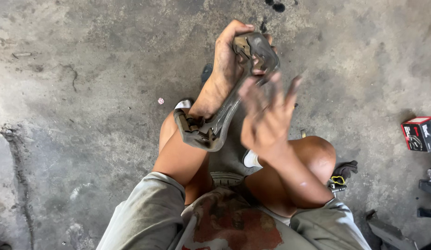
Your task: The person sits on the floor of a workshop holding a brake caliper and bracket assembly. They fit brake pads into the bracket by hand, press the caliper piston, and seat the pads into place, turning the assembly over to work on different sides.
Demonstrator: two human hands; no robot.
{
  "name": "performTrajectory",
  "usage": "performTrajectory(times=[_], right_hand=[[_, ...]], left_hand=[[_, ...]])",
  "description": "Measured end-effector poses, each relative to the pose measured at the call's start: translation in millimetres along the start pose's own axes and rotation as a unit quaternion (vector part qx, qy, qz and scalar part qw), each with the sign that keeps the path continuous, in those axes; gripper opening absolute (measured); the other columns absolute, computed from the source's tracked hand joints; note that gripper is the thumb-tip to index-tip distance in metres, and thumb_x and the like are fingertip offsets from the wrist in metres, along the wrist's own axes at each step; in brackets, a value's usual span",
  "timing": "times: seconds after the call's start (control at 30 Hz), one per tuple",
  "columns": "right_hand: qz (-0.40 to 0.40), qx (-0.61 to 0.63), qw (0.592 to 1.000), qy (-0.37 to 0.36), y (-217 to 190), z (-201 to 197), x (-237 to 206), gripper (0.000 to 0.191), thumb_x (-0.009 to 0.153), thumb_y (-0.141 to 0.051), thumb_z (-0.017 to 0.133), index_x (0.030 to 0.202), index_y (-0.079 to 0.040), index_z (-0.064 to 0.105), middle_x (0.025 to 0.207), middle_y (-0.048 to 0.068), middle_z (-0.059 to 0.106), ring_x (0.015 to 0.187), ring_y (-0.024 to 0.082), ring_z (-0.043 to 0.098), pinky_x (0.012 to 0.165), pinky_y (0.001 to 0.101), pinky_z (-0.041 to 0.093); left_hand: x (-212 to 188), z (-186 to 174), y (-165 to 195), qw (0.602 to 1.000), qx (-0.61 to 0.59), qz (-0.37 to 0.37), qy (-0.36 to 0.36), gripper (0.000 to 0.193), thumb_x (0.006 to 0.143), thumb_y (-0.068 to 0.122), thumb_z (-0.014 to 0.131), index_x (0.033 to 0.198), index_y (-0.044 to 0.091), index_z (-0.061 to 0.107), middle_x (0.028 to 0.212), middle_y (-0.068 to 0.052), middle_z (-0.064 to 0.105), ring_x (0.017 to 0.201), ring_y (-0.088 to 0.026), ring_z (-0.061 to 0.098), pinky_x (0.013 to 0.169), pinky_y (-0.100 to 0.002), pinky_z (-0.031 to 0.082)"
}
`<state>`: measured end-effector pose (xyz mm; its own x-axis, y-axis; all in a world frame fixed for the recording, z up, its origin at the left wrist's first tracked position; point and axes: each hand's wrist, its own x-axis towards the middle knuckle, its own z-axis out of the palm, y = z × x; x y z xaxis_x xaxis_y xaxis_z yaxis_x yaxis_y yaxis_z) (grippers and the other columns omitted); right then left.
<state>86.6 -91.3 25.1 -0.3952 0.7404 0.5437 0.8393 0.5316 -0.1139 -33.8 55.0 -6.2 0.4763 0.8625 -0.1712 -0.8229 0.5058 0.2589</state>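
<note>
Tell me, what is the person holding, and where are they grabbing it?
The left hand grips a dirty grey metal bracket by its upper end. The right hand is open and blurred beside it; whether it touches cannot be told.

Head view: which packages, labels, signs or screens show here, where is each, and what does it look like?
Small cardboard box: on the concrete floor at the right edge of the picture, beyond the person's knee; squarish, black and red with a white panel and a picture of a part on its side, lying slightly tilted.
No signs or screens are in view.
</note>
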Motion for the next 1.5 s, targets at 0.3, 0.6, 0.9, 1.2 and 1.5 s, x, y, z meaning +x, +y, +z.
performTrajectory(times=[0.3, 0.6, 0.9, 1.2, 1.5], right_hand=[[-0.036, 0.026, 0.997, 0.067, 8.0, -3.0, -3.1, 0.029, 0.101, -0.002, 0.064, 0.12, -0.015, 0.082, 0.13, -0.003, 0.077, 0.15, 0.033, 0.041, 0.127, 0.0659, -0.001], [-0.055, 0.027, 0.992, 0.108, 15.6, 1.2, -5.6, 0.037, 0.101, 0.006, 0.056, 0.131, -0.007, 0.075, 0.142, 0.008, 0.069, 0.153, 0.04, 0.03, 0.127, 0.0725, 0.004], [-0.107, 0.012, 0.986, 0.127, 6.9, 12.3, -4.3, 0.024, 0.091, 0.005, 0.067, 0.114, 0.005, 0.072, 0.132, 0.015, 0.073, 0.147, 0.048, 0.037, 0.118, 0.0826, 0.014], [-0.144, 0.038, 0.987, 0.053, -4.9, 21.2, -20.3, 0.027, 0.106, -0.005, 0.065, 0.131, 0.001, 0.072, 0.153, 0.016, 0.059, 0.157, 0.042, 0.018, 0.125, 0.0734, 0.004], [-0.174, 0.103, 0.979, 0.029, -15.7, 29.7, -27.8, 0.035, 0.103, -0.004, 0.062, 0.136, -0.006, 0.071, 0.149, 0.014, 0.063, 0.157, 0.038, 0.019, 0.125, 0.0671, 0.0]], left_hand=[[-5.3, 0.8, -3.0, 0.997, 0.068, -0.011, -0.019, 0.044, 0.086, 0.035, 0.061, 0.1, -0.005, 0.071, 0.082, -0.016, 0.072, 0.062, -0.025, 0.067, 0.05, -0.037, 0.05], [-2.8, 5.1, -6.5, 0.998, 0.038, -0.025, 0.044, 0.039, 0.09, 0.027, 0.058, 0.103, -0.008, 0.068, 0.085, -0.02, 0.072, 0.068, -0.027, 0.065, 0.062, -0.037, 0.056], [-2.4, 2.2, -1.1, 0.998, 0.052, -0.001, -0.023, 0.047, 0.095, 0.037, 0.056, 0.107, -0.007, 0.067, 0.088, -0.02, 0.067, 0.067, -0.028, 0.064, 0.059, -0.038, 0.051], [-8.3, -2.3, -1.1, 0.977, -0.041, -0.107, -0.179, 0.065, 0.094, 0.059, 0.046, 0.108, -0.002, 0.067, 0.09, -0.017, 0.067, 0.067, -0.025, 0.057, 0.048, -0.035, 0.035], [8.6, -35.7, -12.7, 0.961, -0.067, -0.093, -0.252, 0.081, 0.094, 0.072, 0.034, 0.12, 0.001, 0.061, 0.103, -0.012, 0.059, 0.076, -0.02, 0.05, 0.045, -0.026, 0.034]])
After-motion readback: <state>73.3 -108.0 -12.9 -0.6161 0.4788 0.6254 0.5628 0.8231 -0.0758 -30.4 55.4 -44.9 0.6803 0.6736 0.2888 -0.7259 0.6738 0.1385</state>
